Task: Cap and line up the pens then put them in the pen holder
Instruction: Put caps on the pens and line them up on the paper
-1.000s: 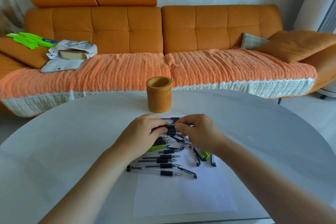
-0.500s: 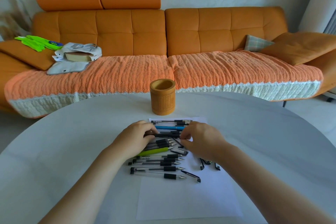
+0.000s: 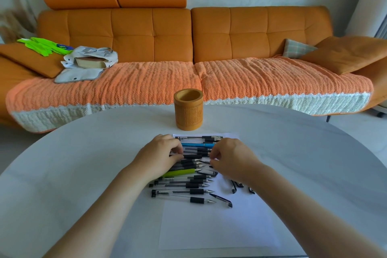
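- My left hand point(image 3: 161, 156) lies palm-down over the left ends of the pens, fingers curled, thumb and fingertips pinched on a black-gripped clear pen point(image 3: 191, 156) in the middle of the pile.
- My right hand point(image 3: 229, 158) is curled too, its fingertips closed on a small dark-and-clear pen cap point(image 3: 206, 161) just off that pen's tip — cap and tip are close, but I cannot tell whether they touch.
- The pens lie in a rough row on a white sheet of paper point(image 3: 219, 226): the capped ones at the far edge, among them a blue pen point(image 3: 198, 145); uncapped ones nearer me, a lime-green pen point(image 3: 179, 172) among them.
- Loose caps point(image 3: 222, 200) lie scattered to the right of the row, some partly under my right wrist.
- The round carved wooden pen holder point(image 3: 188, 109) stands upright and empty just beyond the paper's far edge, near the far rim of the white round table point(image 3: 73, 163).
- The table is bare on both sides of the paper — wide open room left and right; the near half of the sheet is bare as well.
- Beyond the table's rim is an orange sofa point(image 3: 188, 33).
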